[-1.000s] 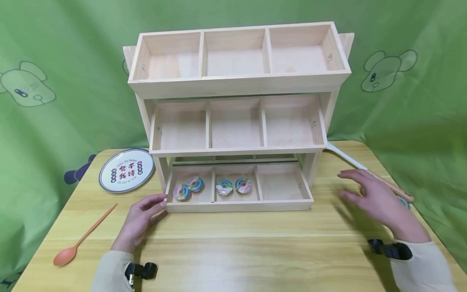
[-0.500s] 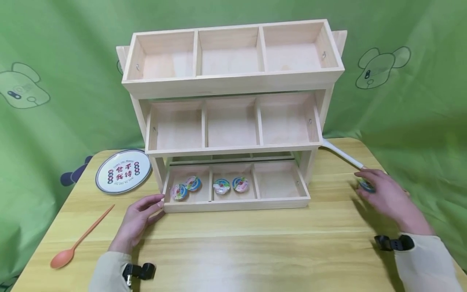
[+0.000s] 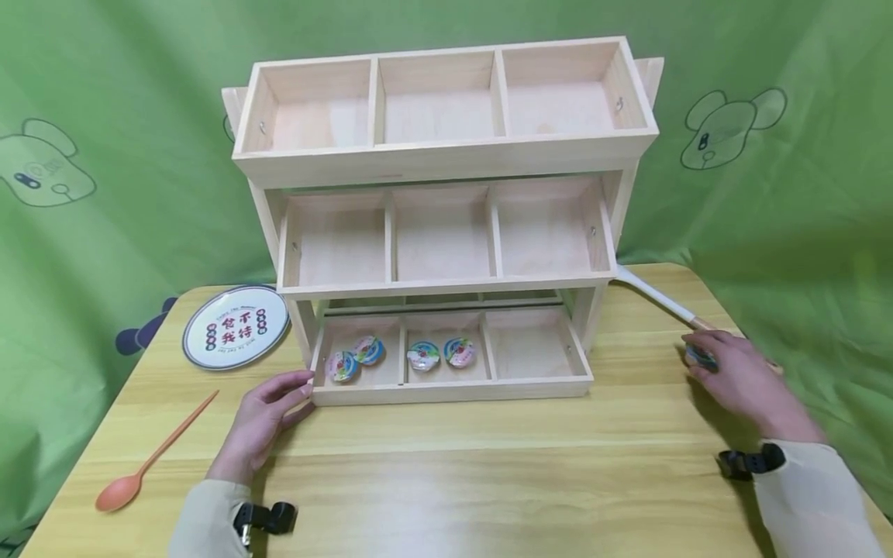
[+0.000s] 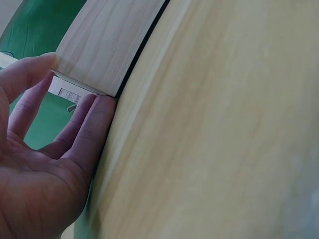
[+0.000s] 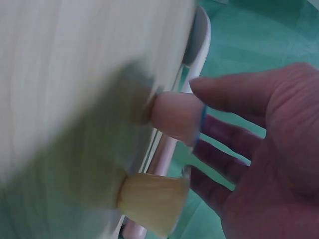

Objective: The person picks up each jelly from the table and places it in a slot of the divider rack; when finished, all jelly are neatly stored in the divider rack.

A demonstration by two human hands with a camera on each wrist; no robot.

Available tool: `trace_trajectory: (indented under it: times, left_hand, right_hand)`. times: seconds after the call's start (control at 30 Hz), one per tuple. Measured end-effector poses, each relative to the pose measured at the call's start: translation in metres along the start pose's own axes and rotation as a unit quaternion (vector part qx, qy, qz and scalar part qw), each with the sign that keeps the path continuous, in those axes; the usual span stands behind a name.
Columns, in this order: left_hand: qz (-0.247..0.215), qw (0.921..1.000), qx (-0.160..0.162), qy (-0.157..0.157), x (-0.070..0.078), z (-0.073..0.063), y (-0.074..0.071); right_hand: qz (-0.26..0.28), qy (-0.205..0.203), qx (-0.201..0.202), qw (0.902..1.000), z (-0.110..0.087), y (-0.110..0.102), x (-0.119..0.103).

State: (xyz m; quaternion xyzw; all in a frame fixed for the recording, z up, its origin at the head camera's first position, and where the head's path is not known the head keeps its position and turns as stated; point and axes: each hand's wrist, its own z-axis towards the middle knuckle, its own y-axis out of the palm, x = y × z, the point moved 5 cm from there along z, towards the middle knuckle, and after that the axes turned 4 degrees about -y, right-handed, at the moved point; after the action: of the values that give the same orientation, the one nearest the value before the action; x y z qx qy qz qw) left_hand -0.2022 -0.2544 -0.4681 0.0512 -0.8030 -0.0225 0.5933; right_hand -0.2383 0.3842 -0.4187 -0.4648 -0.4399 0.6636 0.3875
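My left hand (image 3: 268, 415) rests its fingertips against the left end of the bottom wooden tray (image 3: 453, 391). In the left wrist view, the thumb lies at the tray's upper corner and the other fingertips (image 4: 105, 102) touch lower on its end. At the table's right side, my right hand (image 3: 743, 380) pinches a jelly cup (image 5: 177, 117) near its lid, thumb on one side and fingers on the other. A second, yellowish jelly cup (image 5: 152, 199) stands beside it. Inside the tray, two jelly cups (image 3: 367, 350) occupy the left compartment and two (image 3: 441, 355) the middle one.
Above the bottom tray rise the middle tray (image 3: 446, 288) and top tray (image 3: 446, 159) of the wooden rack. A round plate (image 3: 236, 327) and an orange spoon (image 3: 120, 492) lie on the left. A long-handled white utensil (image 3: 656, 294) lies behind my right hand.
My right hand has moved down and right, onto the jelly cup near the utensil's handle. The left hand stays at the tray corner. The head view has shifted slightly.
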Motion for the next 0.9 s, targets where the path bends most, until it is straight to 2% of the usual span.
trace_trajectory:
  times: [0.13,0.43,0.6,0.9]
  left_hand:
    - [-0.008,1.0000,-0.003,0.001,-0.001,0.000,0.000]
    - [-0.011,0.9999,-0.001,-0.001,-0.002,0.002,-0.001]
    - [-0.006,1.0000,0.002,-0.007,-0.002,0.002,-0.001]
    - [-0.007,0.9999,0.003,-0.008,-0.001,0.001,0.000]
  right_hand:
    - [-0.004,0.012,-0.011,0.9999,0.003,0.001,0.001]
    - [-0.018,-0.020,0.003,0.9996,0.005,-0.004,-0.002]
    - [-0.011,-0.026,0.012,0.9995,0.003,-0.009,-0.009]
    - [-0.003,-0.024,0.006,0.9997,-0.001,-0.016,-0.027]
